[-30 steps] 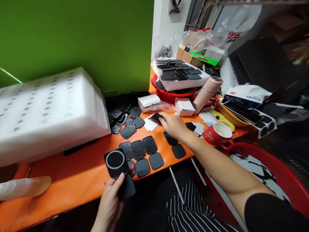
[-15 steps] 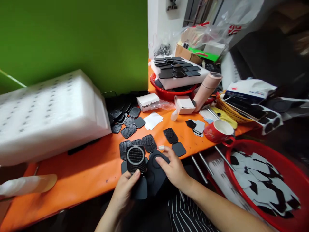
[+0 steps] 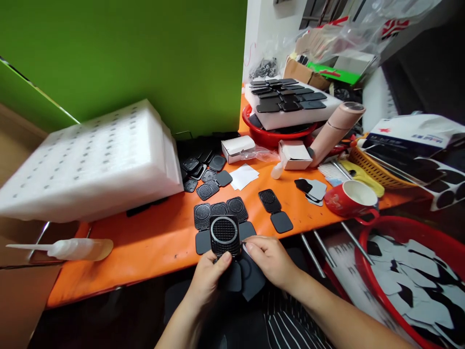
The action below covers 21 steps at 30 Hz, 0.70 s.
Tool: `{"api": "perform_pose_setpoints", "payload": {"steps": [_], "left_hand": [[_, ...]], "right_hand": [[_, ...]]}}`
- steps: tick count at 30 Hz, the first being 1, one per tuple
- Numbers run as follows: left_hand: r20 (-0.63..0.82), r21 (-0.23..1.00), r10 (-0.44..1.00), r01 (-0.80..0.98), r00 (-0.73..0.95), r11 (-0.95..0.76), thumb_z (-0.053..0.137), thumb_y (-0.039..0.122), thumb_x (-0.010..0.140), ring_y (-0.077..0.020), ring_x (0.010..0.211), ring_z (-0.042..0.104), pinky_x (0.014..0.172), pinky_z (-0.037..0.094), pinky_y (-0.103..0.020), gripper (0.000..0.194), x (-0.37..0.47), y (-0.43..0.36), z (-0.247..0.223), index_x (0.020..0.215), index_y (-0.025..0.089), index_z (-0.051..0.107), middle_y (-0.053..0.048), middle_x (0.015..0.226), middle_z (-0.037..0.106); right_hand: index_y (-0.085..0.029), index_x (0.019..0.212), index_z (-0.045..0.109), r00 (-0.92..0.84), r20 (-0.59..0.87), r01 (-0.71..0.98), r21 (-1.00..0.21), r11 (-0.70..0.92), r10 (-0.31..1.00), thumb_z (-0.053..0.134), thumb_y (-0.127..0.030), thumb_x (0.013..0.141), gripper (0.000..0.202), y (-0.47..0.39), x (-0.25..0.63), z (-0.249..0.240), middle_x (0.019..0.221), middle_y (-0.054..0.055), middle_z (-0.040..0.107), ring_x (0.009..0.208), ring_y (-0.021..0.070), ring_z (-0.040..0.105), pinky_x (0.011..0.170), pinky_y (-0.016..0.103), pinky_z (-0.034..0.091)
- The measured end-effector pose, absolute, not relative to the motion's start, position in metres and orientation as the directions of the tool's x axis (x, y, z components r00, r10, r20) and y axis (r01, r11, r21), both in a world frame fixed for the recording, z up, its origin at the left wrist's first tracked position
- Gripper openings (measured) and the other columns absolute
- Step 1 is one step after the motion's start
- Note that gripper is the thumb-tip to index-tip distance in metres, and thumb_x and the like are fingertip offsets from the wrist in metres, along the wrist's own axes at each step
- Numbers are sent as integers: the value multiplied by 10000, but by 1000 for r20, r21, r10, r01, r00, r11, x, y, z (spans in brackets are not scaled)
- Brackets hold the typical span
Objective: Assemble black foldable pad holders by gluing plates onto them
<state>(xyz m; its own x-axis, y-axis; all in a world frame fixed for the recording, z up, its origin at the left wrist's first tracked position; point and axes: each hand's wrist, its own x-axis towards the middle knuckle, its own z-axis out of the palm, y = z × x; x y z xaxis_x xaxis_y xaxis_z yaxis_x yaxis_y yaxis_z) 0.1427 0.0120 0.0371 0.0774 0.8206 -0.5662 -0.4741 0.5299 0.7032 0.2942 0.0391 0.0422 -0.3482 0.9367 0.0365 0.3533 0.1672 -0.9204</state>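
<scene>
Your left hand [image 3: 209,274] grips the grilled black part [image 3: 225,236] at the counter [image 3: 145,242] edge — right hand [image 3: 271,259] seemingly pinches a dark pad [image 3: 252,281] beneath it.

— Item: head view. Where do you look from?
— From your head, forward and down, close over the orange table [image 3: 145,237]; green wall [image 3: 145,53] behind. One view only.

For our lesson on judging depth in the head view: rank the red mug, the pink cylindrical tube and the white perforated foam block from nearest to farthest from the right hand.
From the right hand:
1. Red mug, to its right.
2. Pink cylindrical tube, farther back on the right.
3. White perforated foam block, far left.
</scene>
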Motion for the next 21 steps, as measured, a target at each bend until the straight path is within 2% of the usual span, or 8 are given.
{"api": "perform_pose_setpoints", "payload": {"steps": [4, 8, 10, 12, 14, 17, 19, 21], "left_hand": [[-578, 668, 812, -528, 76, 525, 821, 362, 527, -201, 617, 652, 596, 510, -281, 354, 138, 13, 36, 757, 117, 712, -62, 649, 697], [-614, 594, 785, -608, 82, 527, 835, 346, 506, -140, 508, 606, 500, 472, -218, 324, 123, 12, 36, 701, 126, 700, -30, 586, 663], [-598, 583, 795, -626, 101, 518, 839, 342, 497, -125, 483, 587, 482, 455, -207, 308, 118, 11, 37, 668, 130, 694, -20, 574, 653], [-558, 604, 814, -592, 163, 533, 832, 346, 508, -132, 505, 592, 497, 452, -214, 305, 119, 11, 37, 675, 127, 702, -34, 600, 665], [-508, 661, 831, -516, 227, 545, 818, 350, 532, -166, 575, 616, 553, 466, -244, 312, 125, 12, 38, 710, 115, 717, -65, 660, 688], [-476, 721, 844, -439, 248, 536, 801, 368, 553, -217, 663, 636, 642, 476, -302, 329, 134, 12, 37, 747, 112, 730, -98, 720, 706], [-496, 718, 834, -427, 241, 550, 799, 383, 549, -226, 658, 636, 662, 473, -325, 335, 134, 11, 37, 735, 114, 729, -101, 712, 707], [-519, 695, 816, -432, 253, 576, 798, 390, 547, -232, 659, 638, 675, 472, -338, 341, 131, 10, 37, 736, 115, 727, -101, 712, 708]], "right_hand": [[-166, 584, 549, -273, -10, 391, -915, 101, 962, 431, -295, 854, 322, 52, 312, 34, 580, -3, 541, 573, 128, 499, 548, 233, 386], [-160, 697, 606, 96, -114, 258, -957, -136, 989, 492, -389, 807, 278, 82, 354, 24, 656, 19, 598, 643, 170, 562, 602, 266, 447], [-165, 729, 616, 334, -42, 283, -949, -142, 942, 496, -401, 798, 273, 92, 367, 24, 679, 34, 613, 659, 191, 575, 623, 293, 463], [-179, 735, 621, 406, 152, 451, -891, -53, 901, 496, -373, 807, 241, 92, 365, 27, 723, 53, 628, 711, 207, 584, 688, 319, 466], [-198, 720, 623, 211, 327, 597, -790, 143, 921, 488, -311, 828, 206, 81, 349, 29, 761, 66, 636, 763, 210, 586, 755, 329, 455], [-214, 764, 637, -237, 365, 468, -769, 435, 900, 476, -249, 844, 183, 61, 320, 26, 777, 64, 638, 763, 196, 595, 719, 312, 475], [-213, 835, 643, -331, 338, 328, -834, 443, 881, 468, -258, 857, 182, 55, 310, 20, 836, 70, 640, 806, 195, 603, 713, 308, 489], [-212, 917, 637, -297, 254, 266, -904, 335, 921, 467, -273, 866, 188, 55, 309, 15, 927, 76, 632, 865, 195, 599, 748, 317, 492]]}}
